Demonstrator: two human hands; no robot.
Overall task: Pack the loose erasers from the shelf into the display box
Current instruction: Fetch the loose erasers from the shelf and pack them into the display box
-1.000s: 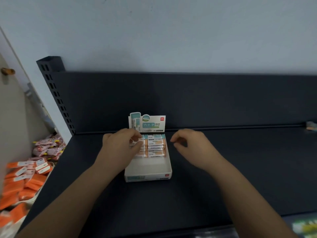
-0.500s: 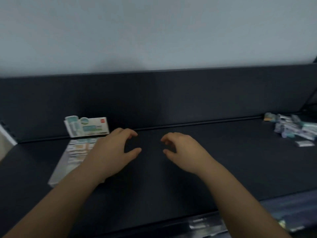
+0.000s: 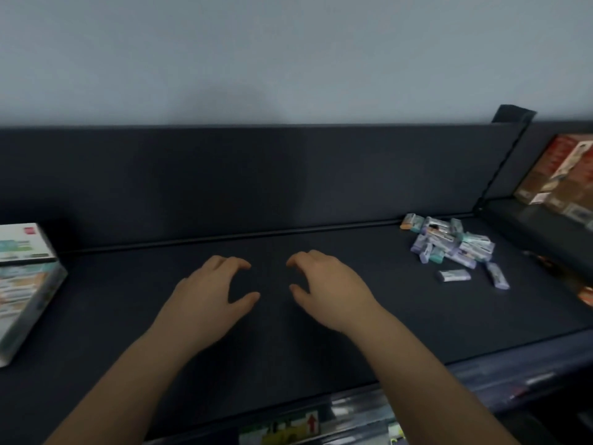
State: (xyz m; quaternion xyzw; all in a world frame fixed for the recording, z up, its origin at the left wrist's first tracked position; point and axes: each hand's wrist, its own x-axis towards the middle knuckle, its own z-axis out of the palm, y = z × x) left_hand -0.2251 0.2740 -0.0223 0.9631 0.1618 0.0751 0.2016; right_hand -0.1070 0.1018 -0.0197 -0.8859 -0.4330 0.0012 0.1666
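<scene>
A pile of loose erasers (image 3: 452, 244) in purple, teal and orange wrappers lies at the back right of the dark shelf (image 3: 321, 332). Two more erasers (image 3: 454, 275) lie just in front of the pile. The white display box (image 3: 27, 293) stands at the far left edge, partly cut off, with rows of erasers inside. My left hand (image 3: 208, 297) and my right hand (image 3: 327, 290) hover side by side over the shelf's middle, fingers loosely curled, holding nothing. Both are well left of the pile and right of the box.
The shelf's dark back panel (image 3: 256, 181) runs behind everything. A perforated upright (image 3: 503, 149) divides this bay from the one on the right, where red-brown packages (image 3: 558, 175) lean. Price labels (image 3: 288, 428) sit along the front rail.
My view has swung right: the box slid to the left edge and the eraser pile came fully into view. Both hands left the box and now hover empty mid-shelf.
</scene>
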